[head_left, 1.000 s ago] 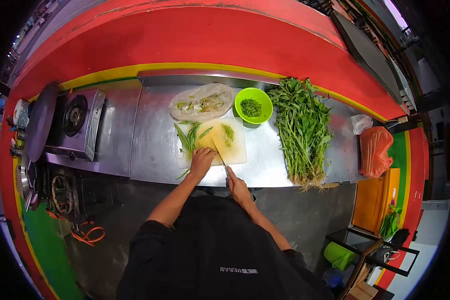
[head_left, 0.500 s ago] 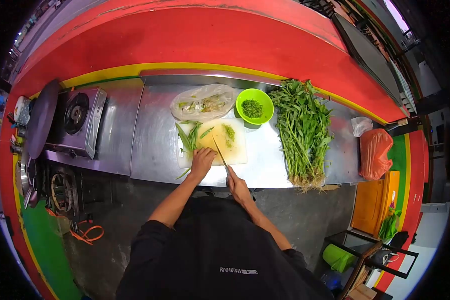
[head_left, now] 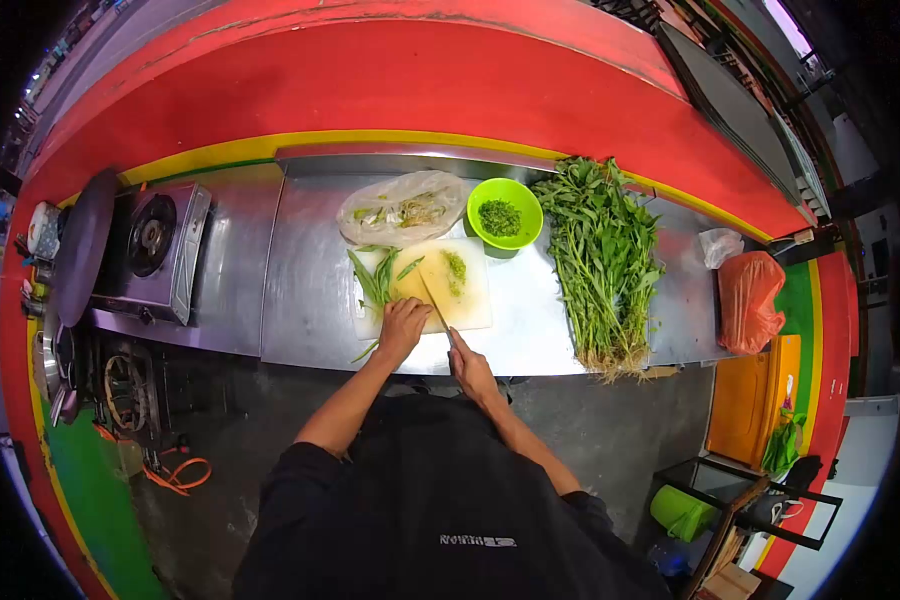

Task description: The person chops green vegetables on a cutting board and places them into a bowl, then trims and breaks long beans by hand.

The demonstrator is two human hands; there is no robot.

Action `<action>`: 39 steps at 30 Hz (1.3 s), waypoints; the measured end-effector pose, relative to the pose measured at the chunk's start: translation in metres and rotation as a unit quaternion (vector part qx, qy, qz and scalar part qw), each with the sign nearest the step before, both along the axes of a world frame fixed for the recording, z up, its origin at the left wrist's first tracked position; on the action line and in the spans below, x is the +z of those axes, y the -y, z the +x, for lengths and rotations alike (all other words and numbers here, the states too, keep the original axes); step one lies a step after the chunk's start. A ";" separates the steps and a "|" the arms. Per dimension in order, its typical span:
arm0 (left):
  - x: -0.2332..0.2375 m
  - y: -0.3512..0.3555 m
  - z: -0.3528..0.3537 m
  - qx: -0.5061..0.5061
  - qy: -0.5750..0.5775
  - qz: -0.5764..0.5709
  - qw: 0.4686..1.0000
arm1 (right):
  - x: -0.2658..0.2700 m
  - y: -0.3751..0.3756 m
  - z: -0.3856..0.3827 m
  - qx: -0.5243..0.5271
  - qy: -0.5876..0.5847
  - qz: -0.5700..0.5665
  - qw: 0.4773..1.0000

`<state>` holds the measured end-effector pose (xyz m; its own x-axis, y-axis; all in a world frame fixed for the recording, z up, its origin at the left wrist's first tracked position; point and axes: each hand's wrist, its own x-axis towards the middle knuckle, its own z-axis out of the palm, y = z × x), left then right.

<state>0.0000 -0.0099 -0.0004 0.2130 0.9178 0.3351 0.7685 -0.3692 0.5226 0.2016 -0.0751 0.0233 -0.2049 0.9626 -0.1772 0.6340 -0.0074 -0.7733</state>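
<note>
My left hand [head_left: 405, 328] presses green leaves [head_left: 375, 278] onto a white cutting board [head_left: 475, 312] with its fingers bent. A knife [head_left: 434, 298] is in my right hand [head_left: 472, 370], its blade over the board just right of my left fingers. Finely chopped greens [head_left: 455, 272] lie on the board to the right of the blade. Behind the board are a clear plastic bag [head_left: 402, 208] with plant scraps and a lime-green bowl [head_left: 532, 213] holding chopped greens.
A large bundle of leafy stems with roots [head_left: 605, 265] lies on the steel counter [head_left: 315, 300] at right. Further right sits a red plastic bag [head_left: 750, 302]. A gas stove [head_left: 155, 245] stands at left. A red wall [head_left: 420, 80] runs behind the counter.
The knife blade has tilted a little more to the left over the board, and my right hand has shifted slightly left. My left hand stays on the leaves. The view has moved slightly.
</note>
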 end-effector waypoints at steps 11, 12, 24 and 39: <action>-0.005 0.000 -0.002 -0.001 0.025 -0.016 1.000 | 0.008 0.017 0.015 0.012 -0.047 -0.057 0.997; -0.005 0.000 -0.001 -0.001 0.026 -0.014 1.000 | 0.006 0.017 0.013 0.013 -0.041 -0.029 0.999; 0.004 0.002 -0.004 -0.002 0.019 -0.013 1.000 | 0.008 0.002 0.001 -0.009 -0.065 -0.030 0.997; 0.000 0.001 -0.004 -0.003 0.024 -0.004 1.000 | -0.006 0.011 0.007 0.021 -0.015 0.031 0.999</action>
